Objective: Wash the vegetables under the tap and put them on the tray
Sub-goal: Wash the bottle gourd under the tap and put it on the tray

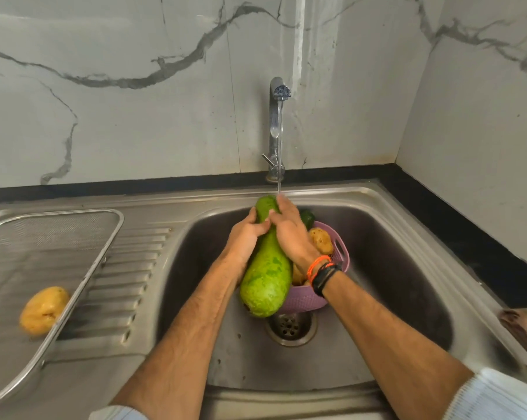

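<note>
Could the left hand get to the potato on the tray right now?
Probably not yet. The left hand grips the gourd under the tap with the right hand. The way over the drainboard to the potato on the tray looks free once it lets go.

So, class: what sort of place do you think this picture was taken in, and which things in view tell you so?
Most likely a home kitchen. A steel sink with a running tap sits below marble-look wall tiles, and both hands hold a green gourd under the water, beside a mesh tray holding a potato.
</note>
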{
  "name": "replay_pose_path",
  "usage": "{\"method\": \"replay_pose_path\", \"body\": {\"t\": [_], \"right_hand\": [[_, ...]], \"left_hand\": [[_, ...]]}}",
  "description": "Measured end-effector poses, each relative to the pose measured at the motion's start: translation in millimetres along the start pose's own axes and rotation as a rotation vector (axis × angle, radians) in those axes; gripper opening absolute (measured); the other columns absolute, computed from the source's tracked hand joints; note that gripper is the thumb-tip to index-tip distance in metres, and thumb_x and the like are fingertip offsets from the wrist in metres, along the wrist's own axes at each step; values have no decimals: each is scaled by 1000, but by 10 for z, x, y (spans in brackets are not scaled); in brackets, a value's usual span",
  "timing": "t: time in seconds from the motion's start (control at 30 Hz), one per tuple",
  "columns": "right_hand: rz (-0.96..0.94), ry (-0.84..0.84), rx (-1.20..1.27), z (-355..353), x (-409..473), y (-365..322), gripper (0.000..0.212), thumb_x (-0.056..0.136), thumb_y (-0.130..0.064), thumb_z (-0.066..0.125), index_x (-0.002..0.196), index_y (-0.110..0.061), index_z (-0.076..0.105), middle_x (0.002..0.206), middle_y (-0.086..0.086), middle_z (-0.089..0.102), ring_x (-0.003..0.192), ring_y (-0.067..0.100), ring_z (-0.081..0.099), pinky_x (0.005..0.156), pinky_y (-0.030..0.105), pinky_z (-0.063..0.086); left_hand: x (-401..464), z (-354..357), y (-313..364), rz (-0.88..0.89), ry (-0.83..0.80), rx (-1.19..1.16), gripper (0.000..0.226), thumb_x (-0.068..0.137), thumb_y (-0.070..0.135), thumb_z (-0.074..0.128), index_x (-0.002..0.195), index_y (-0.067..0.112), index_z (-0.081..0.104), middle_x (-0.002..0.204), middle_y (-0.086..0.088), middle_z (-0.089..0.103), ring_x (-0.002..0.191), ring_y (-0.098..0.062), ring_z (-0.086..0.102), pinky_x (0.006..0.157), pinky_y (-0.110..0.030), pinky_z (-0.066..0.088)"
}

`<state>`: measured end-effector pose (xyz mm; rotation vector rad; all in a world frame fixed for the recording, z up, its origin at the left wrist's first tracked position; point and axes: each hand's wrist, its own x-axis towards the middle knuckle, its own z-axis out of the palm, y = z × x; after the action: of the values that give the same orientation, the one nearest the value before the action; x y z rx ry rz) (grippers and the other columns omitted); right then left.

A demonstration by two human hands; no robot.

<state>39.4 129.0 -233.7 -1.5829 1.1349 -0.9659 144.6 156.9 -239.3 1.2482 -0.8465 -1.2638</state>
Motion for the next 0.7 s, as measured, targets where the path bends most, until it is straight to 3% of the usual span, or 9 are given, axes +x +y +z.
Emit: {"method": "replay_pose_path", "body": {"t": [0.13, 0.23, 0.37, 0.43, 0.53, 0.7], "right_hand": [[15, -40, 10, 19, 30, -9, 52, 105, -23, 41, 155, -18, 28, 165, 1, 17, 152, 15, 13, 124, 32, 6], [37, 34, 57, -84, 112, -45, 50, 105, -19, 42, 154, -15, 31, 162, 3, 25, 149, 16, 22, 123, 31, 13], [-8, -44, -12, 23, -6, 68, 51, 105, -23, 41, 155, -22, 28, 165, -2, 13, 152, 13, 9, 117, 23, 2], [1, -39, 16, 9, 55, 40, 50, 105, -22, 42, 154, -20, 32, 164, 0, 18, 151, 14, 15, 119, 24, 5], [36, 26, 72, -78, 141, -25, 49, 105, -20, 41, 153, -17, 33, 161, 2, 27, 149, 17, 24, 123, 32, 14], [-6, -45, -11, 33, -3, 77, 51, 105, -24, 41, 155, -22, 28, 166, 0, 12, 152, 14, 9, 119, 27, 3]], "left_hand": [[-27, -41, -31, -16, 2, 25, 70, 88, 20, 69, 151, 24, 40, 127, -7, 66, 111, -23, 65, 101, -39, 50], [-33, -2, -23, -33, -21, 82, 102, 54, 41, 84, 148, 28, 45, 125, -2, 69, 111, -22, 67, 106, -43, 47], [14, -16, 4, -27, -6, 3, 68, 86, 17, 70, 149, 25, 44, 123, -7, 69, 112, -26, 66, 105, -45, 48], [17, -39, -31, -34, 0, 15, 71, 85, 22, 72, 149, 26, 43, 125, -7, 68, 112, -26, 66, 105, -46, 48], [7, -6, -69, -47, -17, 74, 98, 56, 43, 86, 145, 33, 48, 126, -1, 68, 112, -24, 67, 107, -47, 46], [24, -36, -19, -30, 3, 13, 69, 87, 15, 69, 150, 25, 43, 126, -7, 68, 112, -25, 66, 105, -46, 48]]}}
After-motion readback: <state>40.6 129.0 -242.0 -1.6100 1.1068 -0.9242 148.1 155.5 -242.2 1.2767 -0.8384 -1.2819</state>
